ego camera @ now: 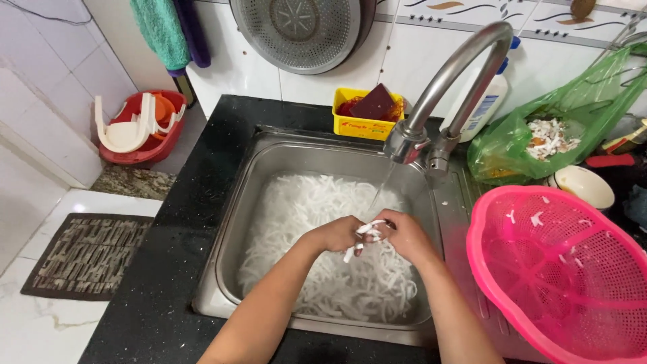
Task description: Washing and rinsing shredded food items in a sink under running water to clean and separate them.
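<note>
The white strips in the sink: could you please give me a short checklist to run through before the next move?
1. Both hands, left hand and right hand, hold white strips: ok.
2. Water runs from the tap onto them: ok.
3. Pink colander beside the sink, within easy reach: ok.
4. Colander clean: not ok, a few white bits lie inside.
5. Sink drain free: cannot tell, strips cover the bottom.
</note>
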